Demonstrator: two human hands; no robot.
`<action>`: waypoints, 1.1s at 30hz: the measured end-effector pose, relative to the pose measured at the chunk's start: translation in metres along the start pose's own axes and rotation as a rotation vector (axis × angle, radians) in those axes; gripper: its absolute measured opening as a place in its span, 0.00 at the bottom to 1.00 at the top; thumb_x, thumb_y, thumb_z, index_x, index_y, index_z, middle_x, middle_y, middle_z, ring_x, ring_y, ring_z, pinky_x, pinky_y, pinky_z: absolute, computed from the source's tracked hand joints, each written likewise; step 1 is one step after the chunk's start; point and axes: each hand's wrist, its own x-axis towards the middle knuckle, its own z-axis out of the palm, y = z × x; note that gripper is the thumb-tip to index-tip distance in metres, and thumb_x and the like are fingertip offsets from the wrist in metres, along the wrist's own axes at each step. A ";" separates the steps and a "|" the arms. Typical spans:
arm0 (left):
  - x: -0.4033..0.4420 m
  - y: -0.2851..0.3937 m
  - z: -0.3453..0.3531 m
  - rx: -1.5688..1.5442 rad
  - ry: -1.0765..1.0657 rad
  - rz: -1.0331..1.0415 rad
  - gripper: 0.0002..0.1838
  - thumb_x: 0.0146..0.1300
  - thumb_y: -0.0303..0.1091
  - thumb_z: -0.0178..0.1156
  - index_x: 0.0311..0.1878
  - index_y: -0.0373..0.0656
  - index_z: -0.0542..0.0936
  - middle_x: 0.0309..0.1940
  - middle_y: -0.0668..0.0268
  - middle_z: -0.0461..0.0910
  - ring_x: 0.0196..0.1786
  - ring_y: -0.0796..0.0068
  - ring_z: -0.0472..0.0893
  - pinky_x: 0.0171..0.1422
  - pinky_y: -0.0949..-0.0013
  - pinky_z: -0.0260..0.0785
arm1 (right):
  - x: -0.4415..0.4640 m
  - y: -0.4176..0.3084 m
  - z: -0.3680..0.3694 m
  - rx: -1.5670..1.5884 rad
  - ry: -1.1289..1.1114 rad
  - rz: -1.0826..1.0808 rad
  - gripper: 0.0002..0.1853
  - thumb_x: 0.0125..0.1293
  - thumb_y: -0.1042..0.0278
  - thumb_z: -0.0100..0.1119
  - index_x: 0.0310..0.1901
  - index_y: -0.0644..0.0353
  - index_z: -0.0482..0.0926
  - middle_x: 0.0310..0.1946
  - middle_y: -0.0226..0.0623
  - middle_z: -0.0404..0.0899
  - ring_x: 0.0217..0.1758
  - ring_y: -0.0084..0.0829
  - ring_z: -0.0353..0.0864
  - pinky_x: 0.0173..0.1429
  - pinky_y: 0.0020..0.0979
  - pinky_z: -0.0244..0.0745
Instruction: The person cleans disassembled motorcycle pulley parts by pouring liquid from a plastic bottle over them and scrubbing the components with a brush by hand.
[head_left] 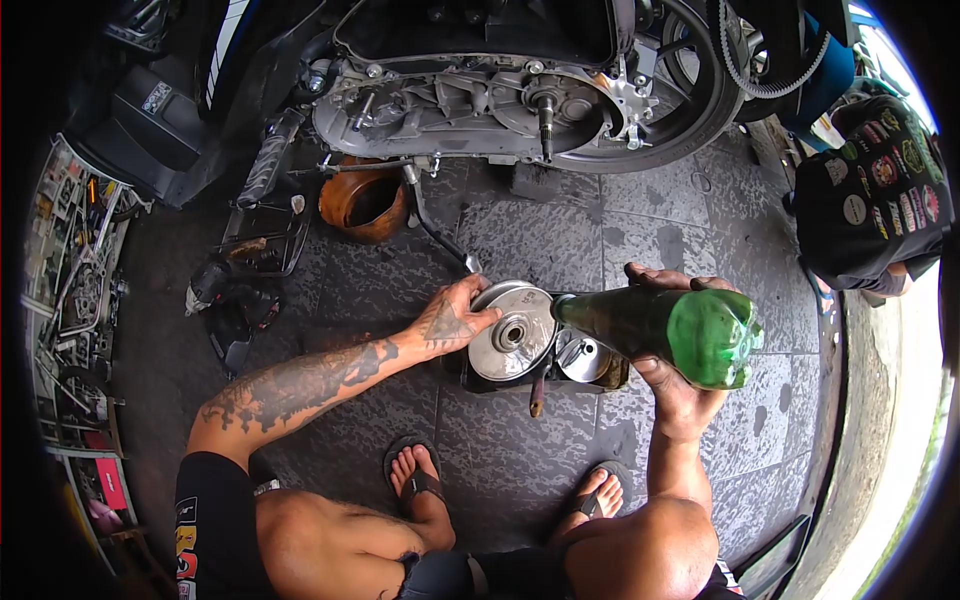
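Note:
My left hand (455,320) grips the left edge of a round metal scooter pulley (500,355), its fingers closed on the rim and its shiny face turned up. My right hand (683,400) is wrapped around a green plastic bottle (632,322), tipped on its side with the base towards me at the right. The bottle's neck points left, at the pulley's right edge; whether liquid comes out cannot be seen. Below both hands is a dark tray (612,384). A silver cup-shaped part (582,357) lies in it, and a brown handle (537,398) sticks out at the front.
An opened scooter engine case (440,120) with a bare shaft and rear wheel stands ahead. An orange-brown pot (365,205) sits under it. A cordless drill (235,300) lies left, near a tool-filled shelf (85,285). Another person in a dark shirt (875,195) is at right.

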 end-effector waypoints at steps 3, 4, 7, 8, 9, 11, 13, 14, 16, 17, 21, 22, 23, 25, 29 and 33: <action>0.000 0.002 -0.002 0.032 -0.004 0.076 0.14 0.64 0.32 0.62 0.49 0.36 0.74 0.40 0.56 0.81 0.45 0.67 0.82 0.51 0.65 0.74 | 0.002 -0.006 -0.001 -0.024 0.057 -0.011 0.42 0.49 0.68 0.78 0.60 0.60 0.59 0.53 0.52 0.76 0.63 0.52 0.73 0.69 0.54 0.63; -0.001 0.003 -0.002 0.084 -0.016 0.210 0.15 0.63 0.31 0.62 0.50 0.36 0.74 0.40 0.56 0.81 0.46 0.65 0.83 0.52 0.64 0.74 | 0.004 -0.009 -0.002 -0.023 0.057 -0.013 0.42 0.49 0.68 0.78 0.60 0.60 0.59 0.53 0.52 0.76 0.63 0.52 0.73 0.69 0.54 0.63; -0.012 0.023 -0.009 0.284 -0.127 0.424 0.20 0.57 0.28 0.65 0.53 0.39 0.74 0.43 0.58 0.80 0.48 0.55 0.83 0.54 0.58 0.77 | 0.007 -0.022 -0.008 -0.028 0.144 0.041 0.45 0.49 0.67 0.78 0.64 0.62 0.57 0.53 0.52 0.75 0.63 0.53 0.73 0.70 0.53 0.63; -0.014 0.029 -0.013 0.362 -0.196 0.491 0.23 0.54 0.27 0.66 0.54 0.39 0.74 0.44 0.59 0.80 0.47 0.54 0.82 0.54 0.57 0.77 | 0.010 -0.024 -0.010 -0.025 0.162 0.035 0.45 0.48 0.67 0.78 0.64 0.62 0.57 0.53 0.54 0.75 0.61 0.53 0.74 0.69 0.52 0.65; -0.017 0.025 -0.012 0.476 -0.144 0.670 0.24 0.51 0.25 0.65 0.54 0.42 0.75 0.45 0.62 0.79 0.48 0.55 0.82 0.57 0.57 0.76 | 0.012 -0.029 -0.012 -0.038 0.171 0.044 0.45 0.48 0.67 0.78 0.64 0.63 0.58 0.52 0.55 0.76 0.60 0.53 0.75 0.68 0.51 0.66; -0.015 0.015 -0.010 0.573 -0.111 0.838 0.23 0.52 0.24 0.64 0.54 0.43 0.75 0.45 0.64 0.78 0.48 0.57 0.81 0.58 0.57 0.76 | 0.016 -0.038 -0.013 -0.055 0.185 0.052 0.44 0.48 0.66 0.77 0.63 0.64 0.59 0.52 0.56 0.76 0.59 0.53 0.75 0.67 0.51 0.67; -0.013 0.006 -0.008 0.694 -0.067 1.021 0.19 0.55 0.23 0.61 0.52 0.44 0.77 0.44 0.66 0.78 0.50 0.63 0.81 0.62 0.58 0.75 | 0.016 -0.044 -0.014 -0.008 0.173 0.116 0.44 0.47 0.66 0.78 0.62 0.65 0.60 0.51 0.56 0.77 0.59 0.53 0.76 0.66 0.51 0.68; -0.012 0.002 -0.009 0.696 -0.069 1.029 0.19 0.55 0.23 0.61 0.52 0.44 0.77 0.44 0.66 0.78 0.50 0.63 0.81 0.62 0.58 0.75 | 0.016 -0.044 -0.015 -0.010 0.177 0.110 0.44 0.47 0.66 0.78 0.62 0.65 0.60 0.51 0.56 0.77 0.59 0.53 0.76 0.66 0.51 0.68; -0.010 -0.005 -0.009 0.736 -0.022 1.094 0.18 0.55 0.26 0.62 0.52 0.45 0.77 0.45 0.66 0.79 0.52 0.65 0.81 0.65 0.59 0.74 | 0.013 -0.045 -0.014 -0.033 0.121 0.130 0.45 0.46 0.65 0.79 0.62 0.66 0.59 0.50 0.57 0.77 0.59 0.53 0.76 0.66 0.50 0.68; -0.012 -0.009 -0.010 0.767 -0.061 1.049 0.16 0.61 0.28 0.57 0.53 0.48 0.76 0.48 0.67 0.79 0.57 0.65 0.79 0.70 0.57 0.70 | 0.011 -0.044 -0.014 0.000 0.152 0.158 0.46 0.45 0.65 0.80 0.62 0.65 0.59 0.52 0.56 0.77 0.60 0.52 0.76 0.66 0.49 0.68; -0.013 -0.010 -0.007 0.775 -0.049 1.088 0.16 0.60 0.28 0.57 0.53 0.48 0.76 0.48 0.67 0.79 0.56 0.66 0.80 0.69 0.57 0.71 | 0.011 -0.037 -0.012 0.036 0.073 0.150 0.46 0.45 0.68 0.80 0.63 0.63 0.59 0.55 0.54 0.75 0.62 0.48 0.75 0.66 0.46 0.68; -0.012 -0.010 -0.007 0.771 -0.059 1.074 0.16 0.60 0.28 0.57 0.53 0.48 0.77 0.49 0.67 0.79 0.56 0.65 0.80 0.68 0.58 0.72 | 0.011 -0.035 -0.013 0.038 0.073 0.150 0.46 0.45 0.68 0.80 0.63 0.63 0.59 0.55 0.54 0.75 0.62 0.48 0.75 0.66 0.46 0.68; -0.011 -0.010 -0.007 0.768 -0.068 1.061 0.16 0.61 0.28 0.57 0.53 0.47 0.77 0.49 0.66 0.79 0.57 0.64 0.80 0.68 0.58 0.72 | 0.009 -0.031 -0.013 0.040 0.073 0.180 0.46 0.45 0.69 0.80 0.64 0.63 0.59 0.55 0.54 0.75 0.62 0.48 0.75 0.66 0.45 0.68; -0.010 -0.012 -0.007 0.757 -0.063 1.044 0.16 0.60 0.28 0.57 0.53 0.47 0.77 0.49 0.66 0.79 0.57 0.63 0.79 0.68 0.58 0.72 | 0.005 -0.021 -0.014 0.067 0.095 0.200 0.40 0.48 0.73 0.76 0.62 0.66 0.63 0.54 0.52 0.76 0.61 0.47 0.76 0.66 0.45 0.70; -0.008 -0.013 -0.010 0.728 -0.065 1.033 0.17 0.60 0.27 0.58 0.53 0.45 0.77 0.48 0.65 0.78 0.57 0.62 0.78 0.68 0.58 0.72 | -0.002 -0.002 -0.014 0.005 0.216 0.180 0.25 0.54 0.73 0.71 0.52 0.71 0.74 0.49 0.49 0.80 0.56 0.44 0.80 0.64 0.43 0.72; -0.008 -0.012 -0.011 0.715 -0.068 1.034 0.17 0.59 0.27 0.58 0.53 0.44 0.77 0.48 0.66 0.78 0.58 0.63 0.77 0.68 0.59 0.72 | -0.007 0.012 -0.021 -0.031 0.314 0.198 0.24 0.55 0.73 0.70 0.52 0.71 0.74 0.49 0.49 0.80 0.54 0.43 0.81 0.63 0.42 0.73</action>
